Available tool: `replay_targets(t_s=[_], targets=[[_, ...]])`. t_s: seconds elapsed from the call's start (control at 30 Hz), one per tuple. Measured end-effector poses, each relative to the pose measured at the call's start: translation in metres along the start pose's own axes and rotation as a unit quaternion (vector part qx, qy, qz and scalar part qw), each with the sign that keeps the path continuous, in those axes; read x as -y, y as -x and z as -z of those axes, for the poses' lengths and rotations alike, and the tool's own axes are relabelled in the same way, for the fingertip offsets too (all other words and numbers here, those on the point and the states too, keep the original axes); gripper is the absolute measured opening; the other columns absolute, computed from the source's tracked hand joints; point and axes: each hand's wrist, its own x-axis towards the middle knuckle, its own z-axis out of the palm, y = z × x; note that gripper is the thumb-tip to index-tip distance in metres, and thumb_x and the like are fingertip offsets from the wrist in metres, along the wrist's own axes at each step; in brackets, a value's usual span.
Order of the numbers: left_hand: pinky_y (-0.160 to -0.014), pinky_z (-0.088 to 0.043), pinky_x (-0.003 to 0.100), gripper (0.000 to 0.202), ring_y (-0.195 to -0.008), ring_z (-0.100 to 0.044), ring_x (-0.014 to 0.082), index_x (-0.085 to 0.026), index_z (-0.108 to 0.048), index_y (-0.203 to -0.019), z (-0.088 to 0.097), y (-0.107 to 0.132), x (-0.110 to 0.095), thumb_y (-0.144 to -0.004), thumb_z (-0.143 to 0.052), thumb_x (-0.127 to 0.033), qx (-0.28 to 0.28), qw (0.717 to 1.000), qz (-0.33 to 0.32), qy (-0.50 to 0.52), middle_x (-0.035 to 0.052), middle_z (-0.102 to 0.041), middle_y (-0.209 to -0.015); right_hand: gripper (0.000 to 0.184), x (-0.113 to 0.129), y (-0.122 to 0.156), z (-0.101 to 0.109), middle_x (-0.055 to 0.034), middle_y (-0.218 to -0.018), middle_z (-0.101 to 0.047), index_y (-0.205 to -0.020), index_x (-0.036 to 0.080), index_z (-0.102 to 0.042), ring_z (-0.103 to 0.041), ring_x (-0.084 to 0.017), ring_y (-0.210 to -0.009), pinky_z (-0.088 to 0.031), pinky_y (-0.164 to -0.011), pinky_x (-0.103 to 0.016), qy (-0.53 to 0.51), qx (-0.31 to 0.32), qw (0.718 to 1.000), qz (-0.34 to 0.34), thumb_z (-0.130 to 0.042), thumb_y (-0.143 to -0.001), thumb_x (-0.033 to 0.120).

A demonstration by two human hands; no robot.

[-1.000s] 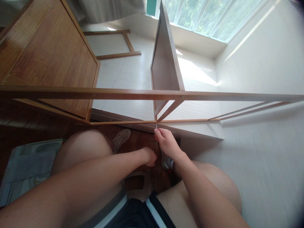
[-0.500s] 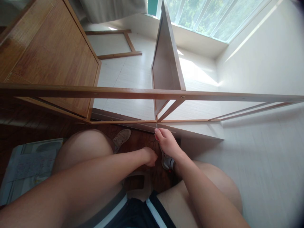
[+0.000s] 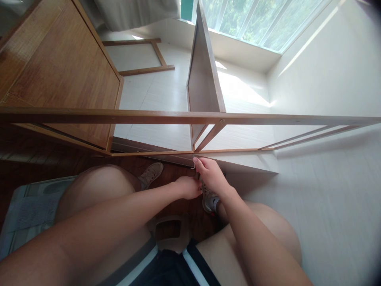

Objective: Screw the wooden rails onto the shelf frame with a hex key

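Observation:
My right hand [image 3: 210, 173] is closed in a pinch just under the wooden frame's lower rail [image 3: 154, 153]. Between its thumb and fingers is a thin bent metal rod that looks like a hex key [image 3: 193, 167], set where the upright panel [image 3: 205, 75] meets the rail. Lower down and touching or nearly touching the right hand, my left hand [image 3: 188, 187] has its fingers curled; what they hold, if anything, is hidden. The upper rail [image 3: 149, 117] crosses above both hands, with a round bolt head [image 3: 222, 120] by the panel.
A large wooden panel [image 3: 68, 67] stands at the left. Behind it a small wooden frame [image 3: 143, 72] lies on the pale ledge [image 3: 149, 93]. The white wall [image 3: 330, 190] is close on the right. A box with papers [image 3: 35, 214] sits by my left knee.
My left hand has come up and to the right, close to the right hand. A bent end of the hex key now shows beside the right thumb. The view has shifted slightly.

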Motion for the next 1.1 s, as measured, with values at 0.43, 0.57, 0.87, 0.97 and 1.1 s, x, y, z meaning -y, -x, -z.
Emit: replay_targets(t_s=[0.43,0.57,0.87,0.97,1.1], targets=[[-0.044,-0.034,0.021,0.016,-0.058,-0.050,0.0085,-0.016,-0.051,-0.089,0.012,0.032,0.007,-0.080,-0.053,-0.029,-0.142,0.834,-0.059,0.530,-0.0007,-0.054,-0.076,0.040,-0.004,-0.006,0.001,0.0013,-0.055,-0.054,-0.061,0.020,-0.048,-0.045,-0.013,-0.054,-0.027,-0.053,-0.026,-0.009,0.000,1.000,-0.006,-0.045,-0.094,0.043],[-0.047,-0.033,0.022,0.029,-0.055,-0.048,0.0088,-0.014,-0.053,-0.076,0.017,0.035,0.010,-0.086,-0.051,-0.042,-0.130,0.827,-0.061,0.543,-0.0007,-0.052,-0.066,0.039,-0.003,-0.008,0.001,0.0023,-0.055,-0.052,-0.061,0.020,-0.046,-0.045,-0.012,-0.055,-0.026,-0.053,-0.026,-0.017,-0.008,1.000,0.003,-0.047,-0.092,0.043],[-0.046,-0.027,0.021,0.041,-0.050,-0.042,0.0069,-0.017,-0.045,-0.072,0.009,0.032,0.010,-0.091,-0.046,-0.053,-0.145,0.780,-0.042,0.607,-0.0039,-0.046,-0.060,0.036,-0.003,-0.010,0.003,0.0024,-0.060,-0.054,-0.063,0.019,-0.047,-0.045,-0.012,-0.057,-0.028,-0.054,-0.025,-0.053,0.007,0.999,0.008,-0.049,-0.091,0.042],[-0.045,-0.026,0.020,0.040,-0.050,-0.041,0.0062,-0.017,-0.045,-0.072,0.009,0.031,0.011,-0.090,-0.050,-0.053,-0.156,0.776,-0.042,0.609,-0.0043,-0.045,-0.060,0.035,-0.004,-0.011,0.003,0.0025,-0.060,-0.053,-0.063,0.018,-0.047,-0.045,-0.012,-0.058,-0.028,-0.054,-0.025,-0.052,0.006,0.999,0.004,-0.051,-0.090,0.041],[-0.045,-0.025,0.020,0.040,-0.050,-0.039,0.0058,-0.016,-0.046,-0.072,0.011,0.030,0.014,-0.089,-0.054,-0.051,-0.168,0.772,-0.038,0.612,-0.0046,-0.043,-0.060,0.035,-0.005,-0.013,0.002,0.0028,-0.059,-0.051,-0.063,0.018,-0.048,-0.044,-0.012,-0.057,-0.028,-0.054,-0.025,-0.055,0.012,0.998,0.004,-0.051,-0.089,0.041]])
